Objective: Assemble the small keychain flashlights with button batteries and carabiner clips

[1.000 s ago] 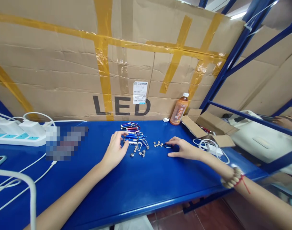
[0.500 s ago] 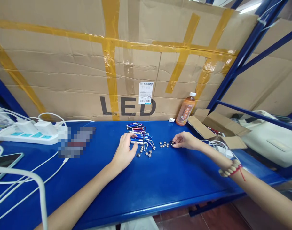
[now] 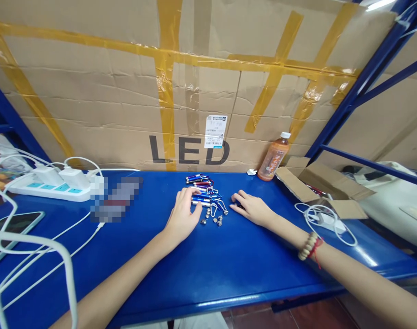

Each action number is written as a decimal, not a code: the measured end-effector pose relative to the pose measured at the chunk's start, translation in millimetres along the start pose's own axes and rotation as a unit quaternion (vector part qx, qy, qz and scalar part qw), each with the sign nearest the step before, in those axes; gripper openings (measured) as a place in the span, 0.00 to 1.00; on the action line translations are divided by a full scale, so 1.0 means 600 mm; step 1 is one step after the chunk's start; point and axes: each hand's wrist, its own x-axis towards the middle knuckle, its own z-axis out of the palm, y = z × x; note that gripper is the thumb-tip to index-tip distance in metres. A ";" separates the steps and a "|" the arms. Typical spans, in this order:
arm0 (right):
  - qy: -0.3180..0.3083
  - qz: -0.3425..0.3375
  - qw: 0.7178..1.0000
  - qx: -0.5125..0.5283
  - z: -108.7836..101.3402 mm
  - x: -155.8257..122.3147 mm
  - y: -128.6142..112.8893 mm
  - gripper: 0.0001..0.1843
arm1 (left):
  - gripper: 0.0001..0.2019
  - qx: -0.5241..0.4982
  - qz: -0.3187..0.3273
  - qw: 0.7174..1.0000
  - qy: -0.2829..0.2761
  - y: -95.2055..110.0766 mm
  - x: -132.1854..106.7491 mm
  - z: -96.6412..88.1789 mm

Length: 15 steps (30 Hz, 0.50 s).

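Several small keychain flashlights in blue and red (image 3: 202,200) lie in a row on the blue table (image 3: 208,260), with silver carabiner clips (image 3: 213,210) at their right ends. My left hand (image 3: 183,214) rests at their left ends, thumb and forefinger apart around the nearest ones. Several button cells (image 3: 215,220) lie loose in front of the clips. To the right, my right hand (image 3: 251,208) is low over the table, its fingers closed around a small black object (image 3: 237,205), mostly hidden by the fingers.
A drink bottle (image 3: 273,156) and an open carton (image 3: 326,185) stand at the back right, near a white cable with adapter (image 3: 331,223). On the left are a power strip (image 3: 54,191), a phone (image 3: 14,228) and loose cables. A large cardboard box (image 3: 119,100) forms the back.
My right hand has moved left with the small black object, and the button cells that lay beside it are now out of sight there. My left hand stays by the flashlights. The view has shifted slightly.
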 end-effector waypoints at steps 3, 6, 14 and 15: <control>-0.002 0.013 1.000 -0.002 0.010 0.022 0.009 0.15 | 0.10 -0.009 0.003 1.000 0.002 -0.001 0.000 0.002; 0.005 0.022 1.000 0.004 0.018 0.036 0.013 0.14 | 0.10 -0.008 0.002 1.000 0.012 0.000 -0.001 0.005; 0.034 0.038 0.997 0.057 0.054 0.043 0.034 0.18 | 0.11 0.036 0.004 0.999 -0.007 0.012 -0.020 0.015; 0.036 0.049 0.996 0.067 0.063 0.044 0.040 0.18 | 0.11 0.039 0.006 0.999 -0.013 0.014 -0.023 0.016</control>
